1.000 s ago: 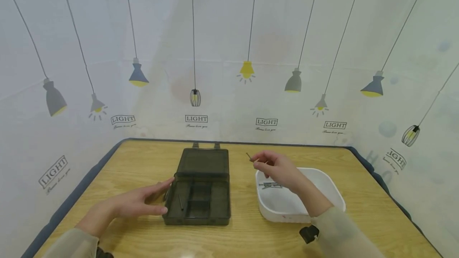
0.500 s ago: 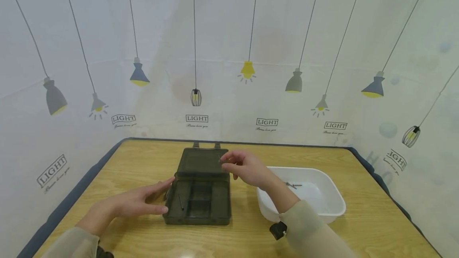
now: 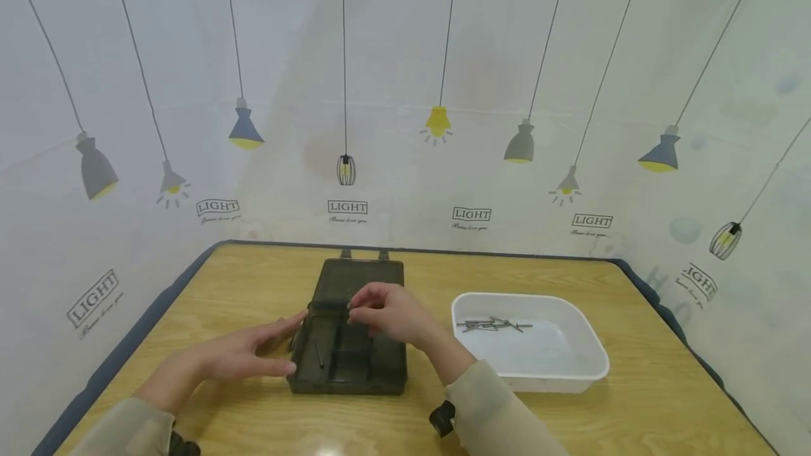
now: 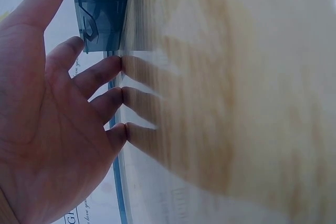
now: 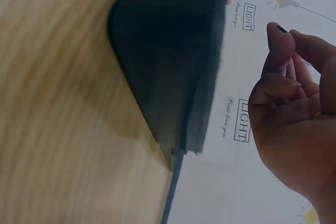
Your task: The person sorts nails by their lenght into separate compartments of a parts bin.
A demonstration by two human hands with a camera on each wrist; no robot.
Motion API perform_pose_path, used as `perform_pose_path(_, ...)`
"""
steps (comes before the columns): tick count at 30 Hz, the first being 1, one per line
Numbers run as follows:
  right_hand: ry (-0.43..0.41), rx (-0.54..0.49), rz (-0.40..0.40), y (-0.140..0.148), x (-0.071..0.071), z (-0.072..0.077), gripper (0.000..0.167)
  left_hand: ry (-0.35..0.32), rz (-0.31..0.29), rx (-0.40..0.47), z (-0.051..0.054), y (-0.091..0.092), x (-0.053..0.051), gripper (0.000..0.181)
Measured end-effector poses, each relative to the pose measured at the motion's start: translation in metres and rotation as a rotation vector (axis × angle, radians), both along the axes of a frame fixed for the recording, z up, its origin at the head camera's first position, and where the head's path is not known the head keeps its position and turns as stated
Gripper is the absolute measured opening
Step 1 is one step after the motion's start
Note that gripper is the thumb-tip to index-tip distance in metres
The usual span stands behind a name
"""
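Observation:
A dark translucent box (image 3: 388, 371) stands with its lid (image 3: 361, 280) folded back, and one thin nail (image 3: 319, 354) lies in its left compartment. My left hand (image 3: 237, 356) rests at the box's left side, thumb and fingers spread; in the left wrist view that hand (image 4: 58, 108) has its fingertips on the table beside the box (image 4: 102, 11). Above the box's back part, my right hand (image 3: 395, 315) pinches a small nail between thumb and index finger. The right wrist view shows only a dark bit of the nail (image 5: 281, 29) at the fingertips of that hand (image 5: 299, 98).
A white tray (image 3: 551, 376) stands to the right of the box, with several nails (image 3: 491, 324) lying in its left part. The wooden table (image 3: 253, 428) has a dark edge at the back, and behind it hangs a pale cloth printed with lamps.
My right hand has moved left from above the white tray to over the dark box, carrying the nail. The left hand has stayed at the box's side.

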State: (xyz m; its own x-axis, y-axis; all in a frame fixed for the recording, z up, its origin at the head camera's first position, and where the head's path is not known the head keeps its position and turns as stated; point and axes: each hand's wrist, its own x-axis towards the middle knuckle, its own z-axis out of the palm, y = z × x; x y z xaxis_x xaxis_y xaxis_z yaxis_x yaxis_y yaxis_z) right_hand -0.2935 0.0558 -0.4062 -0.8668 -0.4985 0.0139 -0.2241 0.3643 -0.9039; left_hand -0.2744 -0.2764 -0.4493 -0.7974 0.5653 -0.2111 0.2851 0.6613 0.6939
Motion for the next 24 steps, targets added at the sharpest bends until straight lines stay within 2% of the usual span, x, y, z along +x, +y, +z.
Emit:
perform_pose_path(12, -0.022, 0.034, 0.002, -0.031, 0.009, -0.016, 0.008, -0.014, 0.007, 0.004, -0.001, 0.000, 0.001, 0.089)
perform_pose_path(19, -0.061, 0.056, -0.019, -0.039, 0.012, -0.019, 0.008, -0.039, 0.010, 0.009, 0.000, 0.001, 0.001, 0.089)
perform_pose_path(24, -0.072, 0.073, -0.007, -0.042, 0.011, -0.021, 0.006, -0.047, 0.011, 0.022, 0.000, 0.001, 0.001, 0.090)
